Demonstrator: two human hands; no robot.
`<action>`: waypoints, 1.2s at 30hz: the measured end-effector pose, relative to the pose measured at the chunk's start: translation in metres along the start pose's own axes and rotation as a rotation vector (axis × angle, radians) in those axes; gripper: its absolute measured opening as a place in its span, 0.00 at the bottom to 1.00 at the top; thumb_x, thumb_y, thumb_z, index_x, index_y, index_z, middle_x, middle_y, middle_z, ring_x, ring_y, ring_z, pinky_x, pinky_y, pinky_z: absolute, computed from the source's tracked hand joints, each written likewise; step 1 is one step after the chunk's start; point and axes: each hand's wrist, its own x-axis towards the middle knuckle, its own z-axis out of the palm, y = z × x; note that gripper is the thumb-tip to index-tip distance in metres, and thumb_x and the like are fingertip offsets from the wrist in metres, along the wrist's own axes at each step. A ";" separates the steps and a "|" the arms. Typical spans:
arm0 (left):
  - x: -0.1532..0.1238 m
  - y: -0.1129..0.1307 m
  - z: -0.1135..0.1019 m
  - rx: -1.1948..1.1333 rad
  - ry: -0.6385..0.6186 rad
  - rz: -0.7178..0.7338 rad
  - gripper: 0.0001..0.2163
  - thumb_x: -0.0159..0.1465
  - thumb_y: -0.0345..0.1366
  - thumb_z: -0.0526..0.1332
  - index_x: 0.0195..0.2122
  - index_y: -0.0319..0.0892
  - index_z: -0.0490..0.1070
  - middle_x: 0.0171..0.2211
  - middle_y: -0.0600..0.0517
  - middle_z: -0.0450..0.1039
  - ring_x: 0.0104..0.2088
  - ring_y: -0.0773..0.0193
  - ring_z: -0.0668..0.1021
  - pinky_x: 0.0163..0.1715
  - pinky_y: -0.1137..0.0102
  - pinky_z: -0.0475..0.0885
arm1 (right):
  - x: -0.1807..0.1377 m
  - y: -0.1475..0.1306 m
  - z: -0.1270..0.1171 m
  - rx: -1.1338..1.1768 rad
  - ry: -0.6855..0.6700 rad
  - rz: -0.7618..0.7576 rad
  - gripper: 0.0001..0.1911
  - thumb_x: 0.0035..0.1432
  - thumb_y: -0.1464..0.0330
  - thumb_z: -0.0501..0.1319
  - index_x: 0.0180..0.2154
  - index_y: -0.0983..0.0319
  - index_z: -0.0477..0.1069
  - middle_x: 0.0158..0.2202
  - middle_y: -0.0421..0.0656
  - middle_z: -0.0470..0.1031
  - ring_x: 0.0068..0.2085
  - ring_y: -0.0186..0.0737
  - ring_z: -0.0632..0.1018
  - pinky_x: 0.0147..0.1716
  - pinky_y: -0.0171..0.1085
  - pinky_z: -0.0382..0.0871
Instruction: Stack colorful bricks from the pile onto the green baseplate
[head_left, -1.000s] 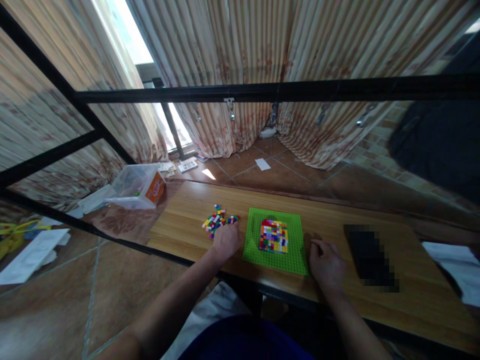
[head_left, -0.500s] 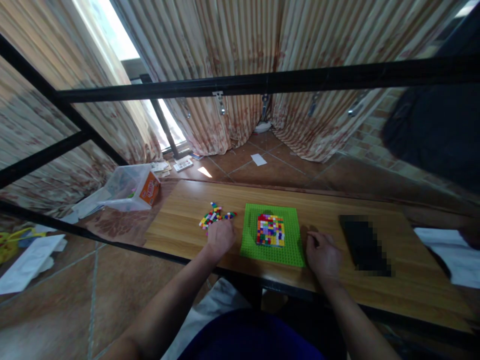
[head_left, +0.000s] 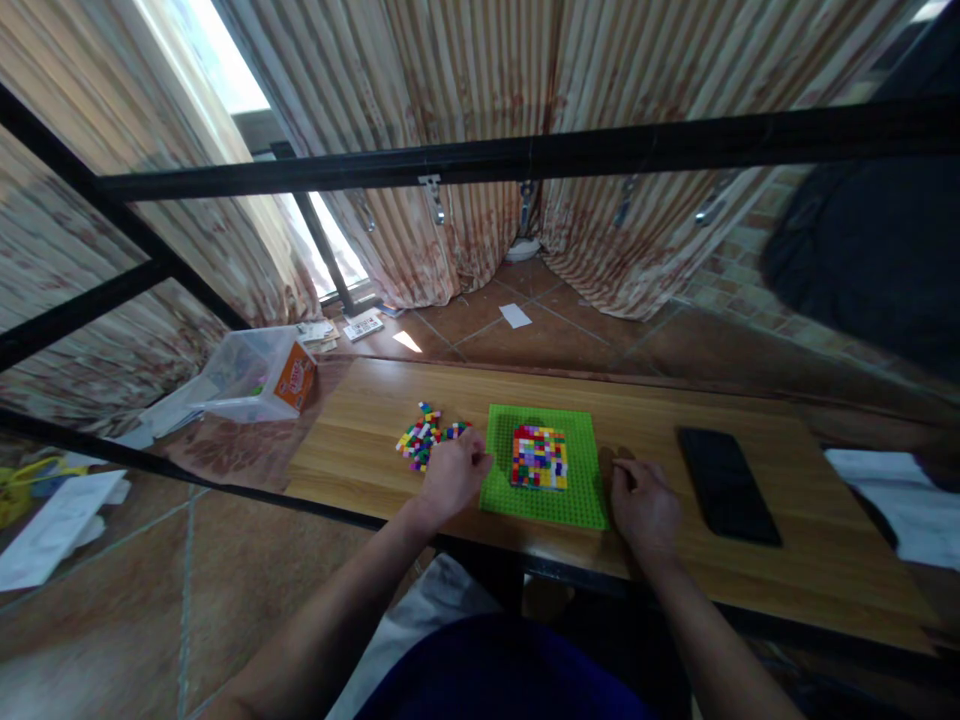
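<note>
A green studded baseplate (head_left: 574,497) lies on the wooden table (head_left: 375,410), with a square patch of small multicoloured bricks (head_left: 538,457) built on its middle. A loose pile of coloured bricks (head_left: 424,437) lies just left of the plate. My left hand (head_left: 452,473) hovers between the pile and the plate's left edge with its fingers curled; whether it holds a brick is hidden. My right hand (head_left: 644,508) rests on the table at the plate's right edge, fingers loosely bent, touching the plate's side.
A black phone (head_left: 725,485) lies flat on the table to the right. A clear plastic box with an orange label (head_left: 261,373) sits on the floor at left. Black frame bars (head_left: 525,155) cross above the table. White papers (head_left: 900,500) lie at far right.
My left hand has shifted from the brick pile toward the baseplate's left edge. The right hand has stayed beside the plate. The view has tilted slightly.
</note>
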 end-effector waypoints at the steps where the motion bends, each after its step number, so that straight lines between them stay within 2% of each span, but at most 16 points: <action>1: -0.002 0.003 0.000 -0.080 0.001 0.049 0.03 0.62 0.33 0.59 0.35 0.42 0.71 0.26 0.54 0.74 0.28 0.67 0.76 0.30 0.73 0.66 | 0.000 0.000 0.000 0.002 0.002 0.000 0.18 0.62 0.62 0.51 0.38 0.63 0.77 0.37 0.50 0.77 0.36 0.43 0.75 0.35 0.39 0.66; 6: -0.010 0.015 0.004 -0.314 -0.017 0.176 0.06 0.63 0.34 0.59 0.31 0.42 0.73 0.27 0.55 0.73 0.28 0.68 0.74 0.30 0.74 0.66 | 0.001 0.002 0.000 0.002 -0.006 -0.019 0.18 0.62 0.61 0.51 0.37 0.62 0.77 0.36 0.49 0.76 0.36 0.43 0.75 0.36 0.39 0.67; 12: -0.014 0.021 0.010 -0.383 -0.040 0.206 0.08 0.62 0.30 0.60 0.38 0.43 0.78 0.35 0.51 0.78 0.35 0.66 0.77 0.38 0.73 0.70 | 0.001 -0.001 -0.001 -0.006 -0.015 -0.006 0.18 0.62 0.62 0.50 0.37 0.63 0.77 0.37 0.49 0.76 0.36 0.42 0.75 0.35 0.38 0.66; 19: -0.016 0.021 0.012 -0.382 -0.024 0.217 0.13 0.68 0.32 0.53 0.43 0.43 0.78 0.38 0.49 0.78 0.36 0.66 0.78 0.40 0.72 0.71 | 0.000 -0.003 -0.002 -0.001 -0.009 0.020 0.18 0.62 0.62 0.51 0.37 0.62 0.77 0.36 0.48 0.76 0.33 0.41 0.74 0.33 0.38 0.65; 25: -0.015 0.019 0.015 -0.357 -0.014 0.228 0.12 0.68 0.32 0.54 0.42 0.43 0.78 0.38 0.49 0.78 0.37 0.65 0.78 0.42 0.71 0.72 | 0.001 -0.003 -0.002 0.002 -0.020 0.010 0.18 0.62 0.62 0.51 0.37 0.63 0.77 0.37 0.49 0.77 0.35 0.42 0.74 0.35 0.38 0.66; 32: -0.015 0.015 0.018 -0.331 -0.010 0.258 0.11 0.68 0.33 0.54 0.41 0.42 0.77 0.36 0.50 0.77 0.36 0.66 0.77 0.40 0.72 0.70 | 0.001 -0.001 0.000 0.003 -0.007 0.005 0.18 0.62 0.62 0.51 0.37 0.63 0.78 0.37 0.49 0.77 0.35 0.42 0.75 0.34 0.38 0.65; 36: -0.014 0.015 0.016 -0.320 -0.009 0.284 0.12 0.69 0.34 0.52 0.40 0.43 0.77 0.37 0.49 0.76 0.40 0.64 0.77 0.42 0.71 0.70 | 0.000 -0.001 -0.001 -0.008 -0.012 0.004 0.18 0.62 0.62 0.51 0.38 0.63 0.78 0.37 0.49 0.77 0.35 0.42 0.75 0.33 0.37 0.65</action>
